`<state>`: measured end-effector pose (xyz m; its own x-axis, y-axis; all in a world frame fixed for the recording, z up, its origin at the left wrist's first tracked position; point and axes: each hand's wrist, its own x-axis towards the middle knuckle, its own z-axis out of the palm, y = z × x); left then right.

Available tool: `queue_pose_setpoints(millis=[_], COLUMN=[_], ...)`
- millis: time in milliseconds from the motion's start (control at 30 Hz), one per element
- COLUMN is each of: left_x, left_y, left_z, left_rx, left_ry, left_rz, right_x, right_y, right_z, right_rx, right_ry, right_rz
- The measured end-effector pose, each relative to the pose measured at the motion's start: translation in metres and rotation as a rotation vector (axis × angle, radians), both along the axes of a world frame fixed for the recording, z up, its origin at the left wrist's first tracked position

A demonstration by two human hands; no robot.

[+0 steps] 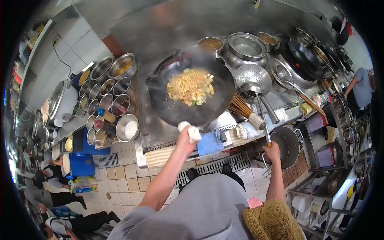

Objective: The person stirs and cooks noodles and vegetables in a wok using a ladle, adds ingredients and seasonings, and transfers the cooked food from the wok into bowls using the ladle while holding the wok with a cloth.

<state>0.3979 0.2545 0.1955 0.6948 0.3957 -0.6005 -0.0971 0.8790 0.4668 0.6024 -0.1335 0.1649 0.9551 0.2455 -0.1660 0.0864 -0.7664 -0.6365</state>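
A large dark wok [168, 110] sits over the stove, with noodles [192, 85] and pale chopped vegetables heaped inside and steam rising. My left hand [186, 141] is closed around a folded white cloth [194, 133] at the wok's near edge; what the cloth covers there is hidden. In my right hand [272, 152] is the wooden-ended handle of a metal ladle [251, 89]. The ladle's bowl lies over a perforated strainer [256, 73] to the right of the wok. Between wok and strainer rests a bamboo brush [244, 107].
Several metal seasoning pots [121, 105] crowd the left counter. Behind the strainer stands a large covered pot [247, 45]. A deep stockpot [290, 146] is near my right hand. Blue cloth [210, 143] lies along the stove's front edge. Other people [362, 88] stand at both sides.
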Motion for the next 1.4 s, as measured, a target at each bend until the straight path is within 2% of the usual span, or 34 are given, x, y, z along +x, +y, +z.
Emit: queue_pose_setpoints(millis=[67, 133, 167, 200, 233, 267, 333, 400, 467, 600, 633, 767, 867, 967, 1000, 1033, 1167, 1267, 1400], left_x=[-0.028, -0.038, -0.037, -0.031, -0.019, -0.001, 0.02, 0.031, 0.036, 0.017, 0.002, -0.072, -0.132, -0.186, -0.197, -0.206, -0.224, -0.218, -0.196], left_y=[-0.03, -0.051, -0.046, -0.032, 0.0, 0.015, 0.042, 0.051, 0.063, 0.056, 0.055, 0.015, -0.015, -0.038, -0.046, -0.053, -0.067, -0.067, -0.056], left_z=[-0.011, 0.013, 0.026, 0.027, -0.005, 0.002, -0.01, -0.007, -0.025, -0.002, -0.008, -0.001, -0.005, -0.02, -0.012, -0.006, 0.001, -0.007, 0.002], left_rx=[-0.052, 0.029, 0.045, 0.032, -0.041, 0.076, 0.093, 0.094, 0.085, 0.17, 0.154, 0.269, 0.205, 0.121, 0.092, 0.064, -0.022, 0.082, 0.153], left_ry=[0.036, 0.042, 0.09, 0.061, 0.027, 0.113, 0.0, 0.03, -0.046, 0.16, 0.059, 0.086, 0.195, 0.156, 0.123, 0.088, 0.04, 0.146, 0.074], left_rz=[0.002, 0.108, 0.125, 0.147, 0.141, 0.137, 0.092, 0.053, -0.019, -0.058, -0.074, 0.091, 0.213, 0.214, 0.2, 0.186, 0.169, 0.197, 0.1], right_x=[0.008, 0.002, -0.006, -0.007, -0.023, -0.037, -0.058, -0.072, -0.072, -0.066, -0.065, -0.057, -0.071, -0.064, -0.055, -0.048, -0.026, -0.02, -0.027], right_y=[0.0, 0.006, 0.01, 0.001, 0.006, 0.02, 0.035, 0.06, 0.085, 0.136, 0.149, 0.182, 0.197, 0.178, 0.17, 0.166, 0.199, 0.226, 0.26], right_z=[0.004, 0.042, 0.066, 0.053, 0.079, 0.11, 0.114, 0.127, 0.148, 0.167, 0.168, 0.136, 0.132, 0.169, 0.172, 0.164, 0.153, 0.144, 0.14], right_rx=[0.064, 0.071, 0.056, 0.142, 0.266, 0.395, 0.476, 0.702, 0.642, 0.617, 0.625, 0.653, 0.608, 0.701, 0.744, 0.789, 0.628, 0.628, 0.558], right_ry=[-0.011, -0.092, 0.07, 0.08, 0.216, 0.341, 0.404, 0.586, 0.57, 0.571, 0.563, 0.489, 0.636, 0.886, 0.973, 0.951, 0.671, 0.677, 0.859], right_rz=[0.004, 0.048, -0.041, -0.04, -0.055, -0.067, -0.016, 0.092, 0.192, 0.268, 0.277, 0.354, 0.341, 0.254, 0.226, 0.242, 0.32, 0.335, 0.377])
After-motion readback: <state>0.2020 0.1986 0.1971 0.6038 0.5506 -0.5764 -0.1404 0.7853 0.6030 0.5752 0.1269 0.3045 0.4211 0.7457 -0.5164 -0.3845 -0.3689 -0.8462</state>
